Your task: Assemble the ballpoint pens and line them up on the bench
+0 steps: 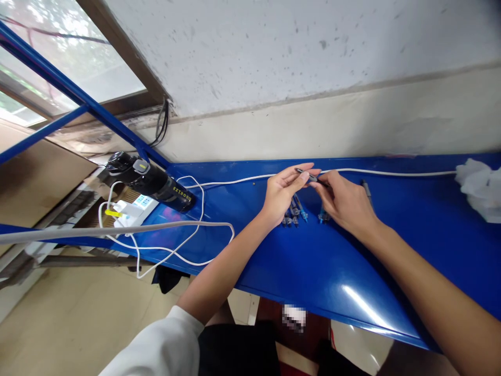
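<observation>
Slender dark-grey plastic pen point(312, 178), right of centre, is slanting down rightward, the left hand point(283, 190) and right hand point(346, 201) both pinching it.

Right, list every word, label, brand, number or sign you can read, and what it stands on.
"EXTRO", last letters unclear: yellow lettering on the black cylindrical bottle.
White plastic power strip with blue patches: any text too small to read.
Held slim dark pen: no text readable.
Pixelated pale patch below the tabletop: unreadable.
</observation>
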The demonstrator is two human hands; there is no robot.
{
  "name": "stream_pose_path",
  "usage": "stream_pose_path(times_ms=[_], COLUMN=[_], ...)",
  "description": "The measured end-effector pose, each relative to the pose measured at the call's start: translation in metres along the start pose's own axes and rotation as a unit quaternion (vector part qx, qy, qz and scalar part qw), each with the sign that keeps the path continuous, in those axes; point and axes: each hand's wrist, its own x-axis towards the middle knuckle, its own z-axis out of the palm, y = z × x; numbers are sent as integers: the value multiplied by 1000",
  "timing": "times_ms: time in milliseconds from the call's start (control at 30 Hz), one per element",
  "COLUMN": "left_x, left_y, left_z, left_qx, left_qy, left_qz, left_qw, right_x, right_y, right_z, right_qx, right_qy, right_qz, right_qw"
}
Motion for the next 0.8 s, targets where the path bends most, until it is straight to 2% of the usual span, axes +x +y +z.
stream_pose_path(times_ms=[100, 300, 467, 633, 800], left_x=[-1, -2, -2, -2, -3], left_y=[1, 3, 5, 4, 3], left_z=[0, 1, 1, 1, 1], left_qx=[2, 4, 15, 16, 27], left_qy=[-7, -11, -6, -8, -1], left_qz=[4, -2, -3, 4, 4], left_qw=[1000, 1000, 1000, 1000, 1000], right_x=[0, 0, 0, 0, 1], right_y=[-1, 0, 0, 0, -2], right_z=[-1, 1, -1, 1, -2], right_qx=[-7, 46, -12, 29, -29], right_qy=[-1, 12, -12, 6, -13], right_qz=[-7, 4, -11, 25, -2], right_qw=[1000, 999, 1000, 999, 1000])
